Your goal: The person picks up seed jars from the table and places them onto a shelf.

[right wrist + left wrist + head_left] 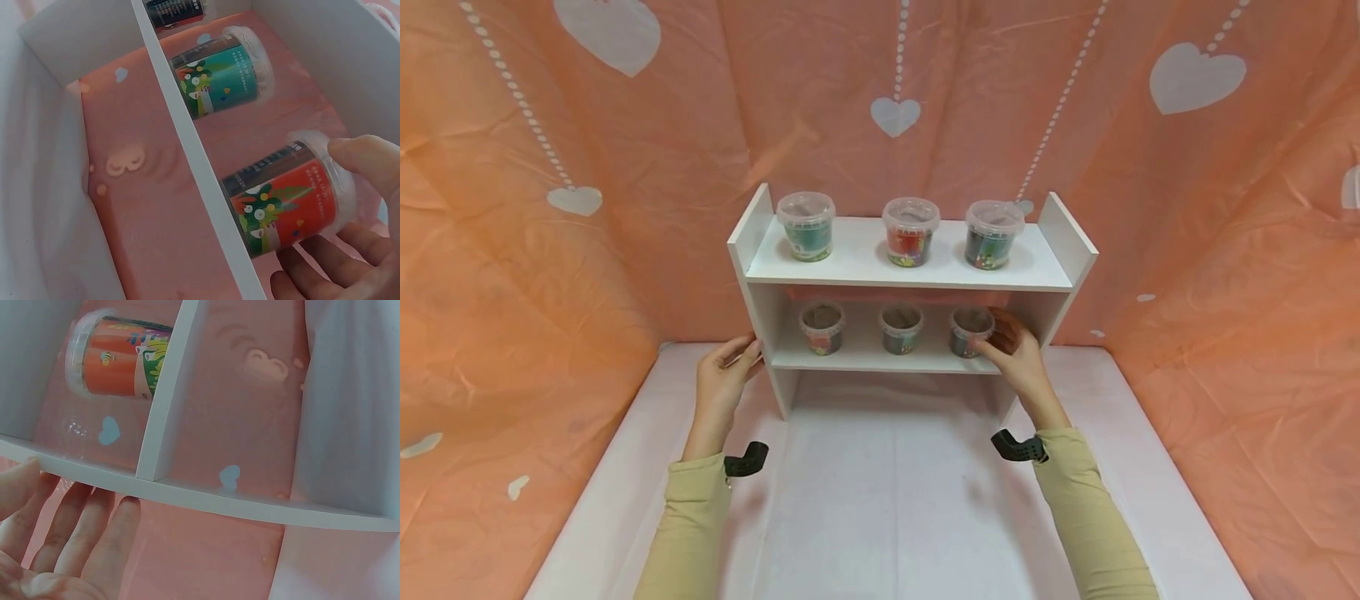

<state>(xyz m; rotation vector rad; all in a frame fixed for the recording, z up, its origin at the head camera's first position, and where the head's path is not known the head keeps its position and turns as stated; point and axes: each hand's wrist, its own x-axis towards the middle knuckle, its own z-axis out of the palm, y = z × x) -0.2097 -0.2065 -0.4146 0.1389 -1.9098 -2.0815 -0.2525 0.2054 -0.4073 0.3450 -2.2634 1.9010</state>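
Observation:
A white two-tier shelf point(910, 283) stands on the table, with printed clear-plastic tubs on both tiers. On the lower tier, my right hand point(1017, 354) holds the rightmost tub point(967, 343), thumb at the front and fingers round its right side. The right wrist view shows this tub's red label point(306, 200) and my thumb point(359, 156) at its pale rim. Beside it stands a green-labelled tub point(225, 81). My left hand point(724, 367) touches the shelf's left side panel with extended fingers point(84, 534). The lower tier's left tub point(822, 333) has an orange label in the left wrist view.
Three more tubs stand on the upper tier: a left one point(807, 233), a middle one point(910, 237) and a right one point(991, 242). Orange cloth point(820, 100) with white hearts hangs behind and at the sides. A white cover point(850, 500) lies over the table.

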